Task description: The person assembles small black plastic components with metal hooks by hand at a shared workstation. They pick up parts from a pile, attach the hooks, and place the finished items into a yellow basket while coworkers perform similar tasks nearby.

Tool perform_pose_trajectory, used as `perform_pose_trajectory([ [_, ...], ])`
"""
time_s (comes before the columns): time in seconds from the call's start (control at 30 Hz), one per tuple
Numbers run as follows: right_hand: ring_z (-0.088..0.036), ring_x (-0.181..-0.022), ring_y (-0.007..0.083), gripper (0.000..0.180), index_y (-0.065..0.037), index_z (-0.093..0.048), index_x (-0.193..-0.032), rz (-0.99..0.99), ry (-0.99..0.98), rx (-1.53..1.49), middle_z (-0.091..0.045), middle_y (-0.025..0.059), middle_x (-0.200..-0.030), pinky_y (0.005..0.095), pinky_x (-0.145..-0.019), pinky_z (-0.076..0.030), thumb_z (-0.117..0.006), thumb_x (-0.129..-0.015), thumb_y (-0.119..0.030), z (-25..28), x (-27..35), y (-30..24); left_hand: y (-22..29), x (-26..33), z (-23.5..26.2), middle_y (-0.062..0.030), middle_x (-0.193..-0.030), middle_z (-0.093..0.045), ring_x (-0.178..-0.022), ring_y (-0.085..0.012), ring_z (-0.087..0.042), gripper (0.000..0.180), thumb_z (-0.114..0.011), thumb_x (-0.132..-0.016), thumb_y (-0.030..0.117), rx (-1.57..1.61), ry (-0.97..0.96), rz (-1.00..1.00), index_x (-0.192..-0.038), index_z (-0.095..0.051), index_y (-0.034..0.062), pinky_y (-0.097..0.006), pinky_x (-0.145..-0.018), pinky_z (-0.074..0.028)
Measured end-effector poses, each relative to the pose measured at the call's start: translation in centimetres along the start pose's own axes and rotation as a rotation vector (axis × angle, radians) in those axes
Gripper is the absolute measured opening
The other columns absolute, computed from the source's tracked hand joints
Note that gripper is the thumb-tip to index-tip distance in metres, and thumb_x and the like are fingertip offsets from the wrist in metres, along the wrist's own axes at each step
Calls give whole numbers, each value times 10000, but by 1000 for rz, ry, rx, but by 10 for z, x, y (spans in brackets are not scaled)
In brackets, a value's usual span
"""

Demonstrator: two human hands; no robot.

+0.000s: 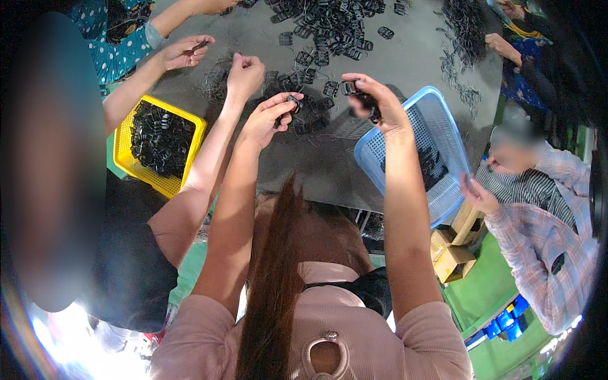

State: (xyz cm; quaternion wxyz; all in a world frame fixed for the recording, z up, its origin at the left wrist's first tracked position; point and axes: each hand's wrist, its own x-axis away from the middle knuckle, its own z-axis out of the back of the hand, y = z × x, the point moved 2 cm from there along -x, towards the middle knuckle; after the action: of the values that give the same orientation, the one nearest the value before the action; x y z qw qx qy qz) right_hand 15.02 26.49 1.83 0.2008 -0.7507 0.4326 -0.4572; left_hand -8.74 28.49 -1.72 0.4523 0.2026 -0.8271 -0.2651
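Note:
My left hand (261, 125) is closed in a pinch on a small black plastic buckle (293, 103), held above the grey table (418, 44). To its right, my right hand (394, 115) is curled around several black plastic buckles (362, 95), with some showing between thumb and fingers. Scattered black buckles (304, 117) lie on the table between and beneath my hands. Thin wire pieces lie among them. My right forearm passes over the near left side of a light blue plastic basket (451, 136), which has black pieces at its bottom.
A large heap of black buckles (326, 28) covers the far middle. Dark wire pieces (467, 31) are piled at the far right. At the left, a yellow basket (119, 152) holds black buckles, near co-workers' arms. Another person (538, 202) sits at the right by cardboard boxes (451, 263).

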Motion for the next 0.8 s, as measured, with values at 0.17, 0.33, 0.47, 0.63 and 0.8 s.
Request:
perform_pose_trajectory([
  [0.17, -497, -546, 51, 252, -36, -615, -1046, -19, 237, 451, -627, 31, -740, 186, -450, -364, -631, -822, -151, 3, -16, 30, -3, 6, 4, 70, -717, -478, -555, -27, -404, 225, -560, -860, 139, -183, 127, -16, -1076, -606, 93, -181, -461, -290],
  [0.33, -580, -510, 132, 240, -41, -655, -965, -10, 427, 1124, -661, 76, -729, 266, -516, -461, -648, -771, -182, 4, -29, 48, -20, 6, 8, 58, -744, -508, -542, -30, -417, 210, -546, -866, 144, -43, 165, -26, -1061, -607, 92, -182, -450, -293],
  [0.47, -617, -541, 172, 262, -50, -658, -954, -44, 224, 719, -660, 85, -729, 300, -564, -495, -646, -747, -210, 16, -43, 75, -36, 7, 5, 48, -759, -522, -551, -32, -430, 206, -533, -877, 164, -79, 212, 23, -1063, -605, 107, -180, -463, -324],
  [0.63, -648, -663, 195, 229, -67, -673, -902, -7, 495, 1045, -672, 72, -762, 337, -617, -498, -680, -709, -192, 6, -39, 78, -52, 6, 19, 44, -760, -530, -560, -28, -442, 192, -528, -879, 162, -138, 262, 35, -1048, -605, 114, -179, -469, -337],
  [0.8, -573, -607, 66, 247, -25, -675, -908, -35, 425, 817, -659, 53, -750, 202, -525, -426, -688, -739, -205, 2, -28, 86, -53, 10, 21, 58, -753, -464, -598, -37, -431, 220, -513, -887, 189, -233, 248, 33, -1086, -584, 126, -190, -524, -335],
])
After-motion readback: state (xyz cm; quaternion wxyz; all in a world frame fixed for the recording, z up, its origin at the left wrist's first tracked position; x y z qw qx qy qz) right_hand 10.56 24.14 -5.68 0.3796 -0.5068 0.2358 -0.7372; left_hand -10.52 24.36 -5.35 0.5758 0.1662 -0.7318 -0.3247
